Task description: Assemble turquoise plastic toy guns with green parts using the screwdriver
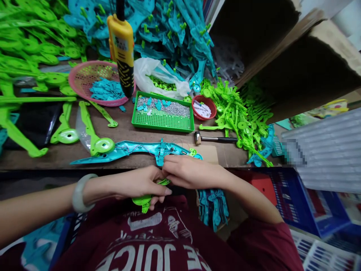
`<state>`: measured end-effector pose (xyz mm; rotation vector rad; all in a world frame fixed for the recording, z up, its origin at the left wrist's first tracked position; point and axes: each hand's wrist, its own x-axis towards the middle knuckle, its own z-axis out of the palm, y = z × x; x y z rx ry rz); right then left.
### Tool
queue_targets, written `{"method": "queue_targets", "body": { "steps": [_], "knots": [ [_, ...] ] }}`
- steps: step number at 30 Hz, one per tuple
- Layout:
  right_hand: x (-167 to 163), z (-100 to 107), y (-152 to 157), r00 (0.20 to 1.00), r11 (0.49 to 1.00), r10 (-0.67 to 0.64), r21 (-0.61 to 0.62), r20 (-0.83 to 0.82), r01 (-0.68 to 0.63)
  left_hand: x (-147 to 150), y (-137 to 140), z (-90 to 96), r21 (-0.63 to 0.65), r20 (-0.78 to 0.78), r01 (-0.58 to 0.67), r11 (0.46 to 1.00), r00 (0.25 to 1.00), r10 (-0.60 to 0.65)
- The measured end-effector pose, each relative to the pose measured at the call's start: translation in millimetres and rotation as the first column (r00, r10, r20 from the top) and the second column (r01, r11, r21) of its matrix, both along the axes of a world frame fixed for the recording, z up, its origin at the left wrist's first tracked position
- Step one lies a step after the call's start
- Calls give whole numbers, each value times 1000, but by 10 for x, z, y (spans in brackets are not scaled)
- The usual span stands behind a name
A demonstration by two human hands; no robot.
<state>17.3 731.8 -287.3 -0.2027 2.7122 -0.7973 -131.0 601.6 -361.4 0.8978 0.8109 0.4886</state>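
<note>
My left hand (141, 182) is closed around a bright green plastic part (144, 203), held just off the table's front edge. Bent over beside it, my right hand (190, 171) has its fingers drawn together at the left hand's fingertips. Whatever those fingers pinch is hidden. Behind both hands a long turquoise plastic shell (135, 146) lies along the table edge, with a thin wire inside and a small green piece (193, 152) near its right end. A green arm-like part with a round disc (103, 146) rests over the shell's left portion.
A yellow electric screwdriver (121, 45) hangs over the table. Behind the shell are a green tray (163, 126) of small metal pieces, a red basket (213, 109), a pink basket (73, 81) and a hammer (217, 139). Piles of green and turquoise parts line the back; cardboard boxes (313, 37) stand right.
</note>
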Motion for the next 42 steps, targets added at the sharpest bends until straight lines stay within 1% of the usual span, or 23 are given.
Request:
{"method": "queue_targets", "body": {
  "steps": [5,9,14,17,23,25,27,29,31,32,33,34,36,38,40,42],
  "knots": [
    [8,2,-7,1000,1000,-11,-8,-18,11,-7,0,-2,-5,-31,0,1000,1000,0],
    [21,-6,-39,999,999,-23,47,-41,25,13,-3,7,9,-44,-15,1000,999,16],
    [42,-22,-65,998,994,6,107,-55,0,39,2,17,30,-54,-17,999,998,19],
    [42,-20,-70,997,991,36,131,-67,-27,50,2,12,19,-41,-41,999,998,42],
    [38,2,-93,998,987,41,159,-56,-32,57,-6,-24,73,-78,-65,995,994,71],
    [59,-1,-85,998,984,-10,177,-59,20,83,-16,-62,59,-52,-114,992,992,117],
    [99,-16,-62,988,965,-109,225,-113,132,136,-31,-113,-12,-11,-221,975,975,221],
    [160,-40,-30,951,919,-228,277,-209,281,199,-45,-157,-151,52,-349,925,932,360],
    [232,-67,-3,897,861,-322,300,-303,411,246,-54,-179,-270,124,-449,852,861,493],
    [268,-77,6,873,839,-355,297,-334,455,257,-55,-179,-297,155,-480,825,828,538],
    [299,-84,10,852,825,-377,285,-363,487,259,-54,-173,-297,173,-504,811,807,564],
    [324,-88,10,830,816,-391,267,-398,513,254,-51,-162,-274,176,-521,808,799,575],
    [346,-81,-1,781,811,-404,208,-477,547,229,-40,-140,-185,136,-535,824,817,561],
    [334,-58,-21,754,828,-399,148,-522,541,199,-24,-126,-50,55,-524,850,849,526],
    [311,-25,-43,788,866,-379,115,-485,487,172,-5,-123,108,-40,-496,862,864,502],
    [307,5,-65,831,893,-362,98,-423,439,143,11,-120,228,-125,-465,855,857,499]
  ]
}}
